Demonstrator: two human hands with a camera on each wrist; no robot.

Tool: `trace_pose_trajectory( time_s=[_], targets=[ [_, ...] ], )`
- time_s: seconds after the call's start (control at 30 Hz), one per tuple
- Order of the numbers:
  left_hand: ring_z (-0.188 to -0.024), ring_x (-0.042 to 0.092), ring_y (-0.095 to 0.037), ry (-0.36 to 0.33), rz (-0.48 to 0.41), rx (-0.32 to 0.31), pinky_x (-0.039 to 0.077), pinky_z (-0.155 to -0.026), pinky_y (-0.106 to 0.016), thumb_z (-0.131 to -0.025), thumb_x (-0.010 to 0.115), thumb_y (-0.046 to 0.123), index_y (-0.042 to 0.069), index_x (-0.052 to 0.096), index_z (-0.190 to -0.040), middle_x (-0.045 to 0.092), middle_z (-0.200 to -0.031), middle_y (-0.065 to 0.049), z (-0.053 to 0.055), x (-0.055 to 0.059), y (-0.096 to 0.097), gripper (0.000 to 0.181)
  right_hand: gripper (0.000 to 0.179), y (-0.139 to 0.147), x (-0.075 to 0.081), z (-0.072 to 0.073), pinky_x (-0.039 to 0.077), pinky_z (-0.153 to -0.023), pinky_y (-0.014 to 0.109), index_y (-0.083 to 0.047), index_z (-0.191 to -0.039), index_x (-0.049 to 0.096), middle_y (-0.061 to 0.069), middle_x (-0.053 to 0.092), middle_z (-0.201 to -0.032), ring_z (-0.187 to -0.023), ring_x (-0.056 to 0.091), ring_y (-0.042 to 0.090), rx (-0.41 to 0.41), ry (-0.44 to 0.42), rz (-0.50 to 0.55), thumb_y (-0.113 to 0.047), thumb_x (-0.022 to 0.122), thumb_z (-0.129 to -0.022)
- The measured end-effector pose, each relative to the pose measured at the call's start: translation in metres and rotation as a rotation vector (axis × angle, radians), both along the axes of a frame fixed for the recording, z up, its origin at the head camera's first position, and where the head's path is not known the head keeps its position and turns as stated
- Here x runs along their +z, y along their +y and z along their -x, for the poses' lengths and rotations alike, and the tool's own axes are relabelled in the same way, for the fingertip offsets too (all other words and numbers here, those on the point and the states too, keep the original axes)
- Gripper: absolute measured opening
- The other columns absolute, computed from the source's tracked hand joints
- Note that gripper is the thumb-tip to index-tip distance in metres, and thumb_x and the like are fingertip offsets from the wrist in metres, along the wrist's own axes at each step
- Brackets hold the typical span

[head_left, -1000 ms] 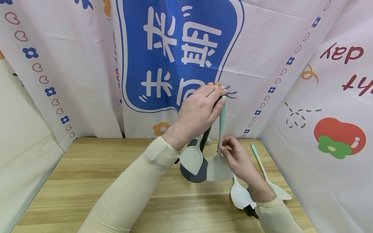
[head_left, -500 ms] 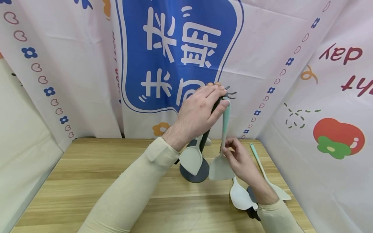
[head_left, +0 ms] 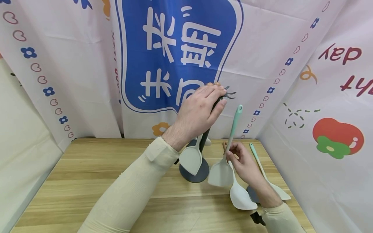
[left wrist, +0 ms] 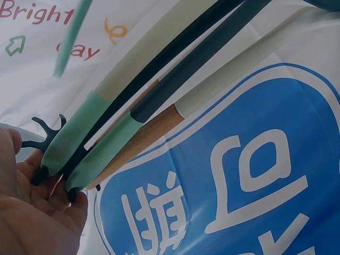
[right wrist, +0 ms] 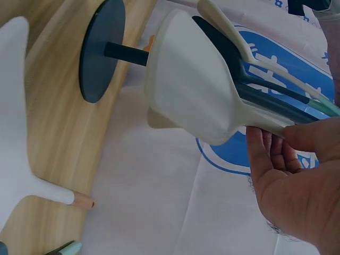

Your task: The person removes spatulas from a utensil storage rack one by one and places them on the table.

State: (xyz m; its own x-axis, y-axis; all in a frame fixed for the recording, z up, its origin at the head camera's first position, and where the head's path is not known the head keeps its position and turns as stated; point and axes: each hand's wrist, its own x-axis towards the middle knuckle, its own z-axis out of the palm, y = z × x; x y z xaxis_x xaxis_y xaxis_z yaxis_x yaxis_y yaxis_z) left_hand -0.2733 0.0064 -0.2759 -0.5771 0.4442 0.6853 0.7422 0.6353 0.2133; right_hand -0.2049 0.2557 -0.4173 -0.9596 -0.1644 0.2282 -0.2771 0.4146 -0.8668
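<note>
My left hand [head_left: 199, 108] grips the top of a dark upright utensil stand [head_left: 203, 173], its fingers right at the black hooks [left wrist: 45, 133]. Several utensils hang there, among them a pale pointed turner [head_left: 190, 160] and green-ended handles [left wrist: 79, 133]. To the right of the stand, my right hand [head_left: 243, 161] pinches a pale spatula [head_left: 220, 173] low on its shaft, between thumb and fingers. Its mint-green handle [head_left: 235, 121] points up and leans right, apart from the hooks. The spatula's broad blade [right wrist: 186, 79] faces the right wrist camera.
A white wood-handled spoon or ladle [head_left: 242, 196] lies on the wooden table [head_left: 102, 174], below the right hand. Farther right are a green-handled spatula [head_left: 280, 192] and a dark utensil [head_left: 252, 194], partly hidden by the forearm. Printed cloth [head_left: 256, 38] closes off the back and sides.
My right hand has moved right and down with the spatula. The handle's top has come away from the stand's hooks and now tilts right. My left hand stays in place.
</note>
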Motion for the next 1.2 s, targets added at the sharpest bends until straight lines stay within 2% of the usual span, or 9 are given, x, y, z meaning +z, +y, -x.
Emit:
trace_pose_trajectory(
  time_s=[0.27, 0.43, 0.53, 0.77, 0.97, 1.2],
  targets=[
    [-0.172, 0.053, -0.023, -0.001, 0.003, 0.001, 0.036, -0.149, -0.036, -0.127, 0.048, 0.039, 0.017, 0.068, -0.163, 0.064, -0.176, -0.003, 0.000, 0.000, 0.000, 0.047, 0.018, 0.004, -0.013, 0.006, 0.071, -0.103, 0.023, 0.011, -0.136, 0.056, 0.027, 0.071, -0.127, -0.119, 0.077, 0.016, -0.023, -0.146, 0.021, 0.001, 0.057, -0.121],
    [-0.172, 0.053, -0.023, 0.001, 0.001, 0.000, 0.035, -0.150, -0.037, -0.127, 0.048, 0.039, 0.017, 0.068, -0.164, 0.064, -0.176, -0.004, 0.001, 0.000, 0.000, 0.047, 0.020, 0.003, -0.021, 0.008, 0.073, -0.104, 0.028, 0.012, -0.137, 0.056, 0.031, 0.070, -0.130, -0.123, 0.079, 0.030, -0.012, -0.185, 0.003, 0.001, 0.058, -0.121],
    [-0.172, 0.054, -0.023, 0.005, -0.002, -0.001, 0.035, -0.150, -0.037, -0.127, 0.048, 0.039, 0.017, 0.068, -0.163, 0.064, -0.175, -0.004, 0.001, 0.000, 0.000, 0.047, 0.022, 0.003, -0.025, 0.009, 0.073, -0.105, 0.029, 0.013, -0.139, 0.054, 0.032, 0.069, -0.132, -0.123, 0.079, 0.034, 0.002, -0.208, -0.005, 0.001, 0.057, -0.121],
    [-0.172, 0.053, -0.024, 0.004, -0.005, -0.004, 0.035, -0.150, -0.037, -0.127, 0.047, 0.039, 0.017, 0.068, -0.163, 0.064, -0.176, -0.004, 0.001, -0.001, -0.001, 0.047, 0.020, 0.003, -0.037, 0.012, 0.074, -0.105, 0.034, 0.013, -0.137, 0.054, 0.028, 0.069, -0.130, -0.117, 0.078, 0.026, 0.000, -0.256, -0.003, 0.003, 0.056, -0.121],
    [-0.172, 0.053, -0.024, -0.004, -0.002, -0.005, 0.033, -0.150, -0.036, -0.127, 0.047, 0.039, 0.017, 0.067, -0.164, 0.064, -0.176, -0.004, 0.001, -0.001, -0.001, 0.048, 0.018, 0.005, -0.046, 0.015, 0.075, -0.105, 0.041, 0.012, -0.136, 0.055, 0.026, 0.069, -0.128, -0.116, 0.079, 0.026, 0.016, -0.274, -0.016, 0.002, 0.056, -0.121],
    [-0.172, 0.053, -0.024, -0.001, 0.000, -0.004, 0.035, -0.150, -0.037, -0.127, 0.047, 0.039, 0.017, 0.068, -0.164, 0.064, -0.176, -0.004, 0.000, -0.001, 0.000, 0.048, 0.015, 0.007, -0.055, 0.018, 0.076, -0.096, 0.036, 0.011, -0.132, 0.056, 0.022, 0.068, -0.121, -0.108, 0.076, 0.021, 0.036, -0.313, -0.035, 0.001, 0.056, -0.121]
  ],
)
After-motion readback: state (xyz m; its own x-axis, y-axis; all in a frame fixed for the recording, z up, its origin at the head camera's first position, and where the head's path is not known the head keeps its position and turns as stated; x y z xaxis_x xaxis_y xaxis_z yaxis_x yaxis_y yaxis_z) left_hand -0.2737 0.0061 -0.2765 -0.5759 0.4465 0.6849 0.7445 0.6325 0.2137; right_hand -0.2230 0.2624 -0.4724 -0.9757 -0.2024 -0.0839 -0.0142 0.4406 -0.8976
